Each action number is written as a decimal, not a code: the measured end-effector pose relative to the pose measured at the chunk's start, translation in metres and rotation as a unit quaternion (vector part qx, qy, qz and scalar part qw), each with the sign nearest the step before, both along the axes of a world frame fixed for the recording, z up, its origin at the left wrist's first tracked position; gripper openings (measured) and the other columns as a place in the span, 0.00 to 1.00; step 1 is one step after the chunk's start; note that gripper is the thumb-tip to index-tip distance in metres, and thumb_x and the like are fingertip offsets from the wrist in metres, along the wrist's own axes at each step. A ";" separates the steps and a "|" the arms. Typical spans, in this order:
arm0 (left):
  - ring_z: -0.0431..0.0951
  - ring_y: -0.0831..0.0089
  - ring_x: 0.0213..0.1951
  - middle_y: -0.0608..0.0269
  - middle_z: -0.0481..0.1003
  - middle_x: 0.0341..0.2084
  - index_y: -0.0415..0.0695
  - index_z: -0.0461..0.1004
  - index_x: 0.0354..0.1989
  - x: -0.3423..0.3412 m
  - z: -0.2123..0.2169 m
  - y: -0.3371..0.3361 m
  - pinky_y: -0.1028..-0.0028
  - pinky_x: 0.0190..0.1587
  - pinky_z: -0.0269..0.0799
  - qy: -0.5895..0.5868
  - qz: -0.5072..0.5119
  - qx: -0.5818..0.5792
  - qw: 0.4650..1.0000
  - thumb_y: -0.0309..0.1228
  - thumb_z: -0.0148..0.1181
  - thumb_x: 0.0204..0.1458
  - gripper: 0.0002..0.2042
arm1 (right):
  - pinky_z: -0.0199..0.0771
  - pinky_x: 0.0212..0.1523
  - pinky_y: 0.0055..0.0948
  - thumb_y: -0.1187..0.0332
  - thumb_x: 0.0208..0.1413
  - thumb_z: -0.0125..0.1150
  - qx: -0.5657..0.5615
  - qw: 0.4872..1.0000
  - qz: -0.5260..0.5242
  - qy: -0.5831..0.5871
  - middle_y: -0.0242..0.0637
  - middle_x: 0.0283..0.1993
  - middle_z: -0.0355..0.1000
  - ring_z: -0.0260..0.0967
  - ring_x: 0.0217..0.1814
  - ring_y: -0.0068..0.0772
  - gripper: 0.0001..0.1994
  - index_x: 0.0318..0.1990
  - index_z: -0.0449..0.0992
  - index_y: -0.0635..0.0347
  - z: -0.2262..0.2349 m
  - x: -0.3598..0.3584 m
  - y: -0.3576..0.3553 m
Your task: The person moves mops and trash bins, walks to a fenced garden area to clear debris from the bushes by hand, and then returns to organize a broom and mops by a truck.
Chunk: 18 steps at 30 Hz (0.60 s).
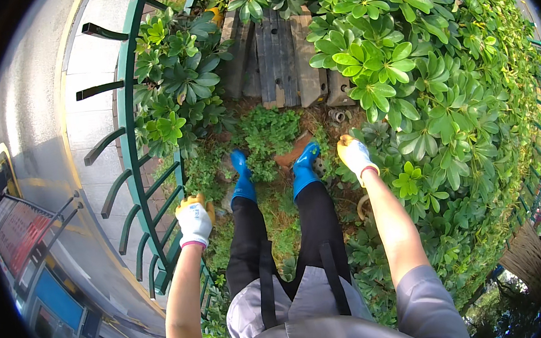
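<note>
Just right of your right gloved hand point(356, 156): the umbrella-leaved shrub point(435, 103), its bank stretching lengthwise away from you; this hand is the nearer one to it.
Left gloved hand point(195, 220): just beside the green metal railing point(126, 104), whose long rail bends forward along your outer side; you cannot tell contact from here.
Grip: your fingers curl in narrowly on both sides; nothing shows in them, but whether the palms hide anything cannot be told.
Gloves point(193, 226): white fabric backs, yellow fingers.
Weathered boards point(278, 52): beyond and between your hands, straight, grey-brown, pierced with holes, lengthwise away.
Boots point(306, 172): smooth, blue, between your hands.
</note>
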<state>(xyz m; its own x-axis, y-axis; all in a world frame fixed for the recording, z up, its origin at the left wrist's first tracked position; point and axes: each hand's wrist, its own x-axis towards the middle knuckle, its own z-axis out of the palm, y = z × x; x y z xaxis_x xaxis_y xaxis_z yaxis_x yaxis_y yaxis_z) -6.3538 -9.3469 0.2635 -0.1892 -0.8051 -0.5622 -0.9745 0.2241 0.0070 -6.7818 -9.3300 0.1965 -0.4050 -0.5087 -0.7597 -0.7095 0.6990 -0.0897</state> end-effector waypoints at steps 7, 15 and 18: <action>0.74 0.56 0.37 0.51 0.75 0.30 0.44 0.74 0.36 -0.181 -0.108 0.057 0.64 0.40 0.69 0.274 0.237 0.135 0.922 0.33 0.55 0.44 0.12 | 0.54 0.59 0.44 0.59 0.51 0.47 -0.156 0.885 0.349 0.267 0.53 0.53 0.63 0.55 0.58 0.58 0.22 0.51 0.68 0.61 -0.164 -0.093 -0.037; 0.74 0.54 0.36 0.51 0.75 0.32 0.44 0.73 0.39 -0.231 -0.171 0.087 0.63 0.41 0.68 0.286 0.269 0.223 0.892 0.32 0.55 0.43 0.13 | 0.71 0.35 0.40 0.61 0.48 0.50 0.081 0.929 0.290 0.215 0.54 0.31 0.72 0.72 0.36 0.50 0.15 0.28 0.77 0.64 -0.236 -0.152 -0.083; 0.74 0.55 0.33 0.51 0.75 0.29 0.42 0.73 0.38 -0.225 -0.192 0.096 0.63 0.40 0.68 0.304 0.264 0.174 0.899 0.29 0.55 0.43 0.12 | 0.69 0.40 0.38 0.56 0.43 0.56 0.203 0.941 0.229 0.147 0.52 0.37 0.72 0.71 0.40 0.51 0.20 0.35 0.75 0.67 -0.239 -0.134 -0.105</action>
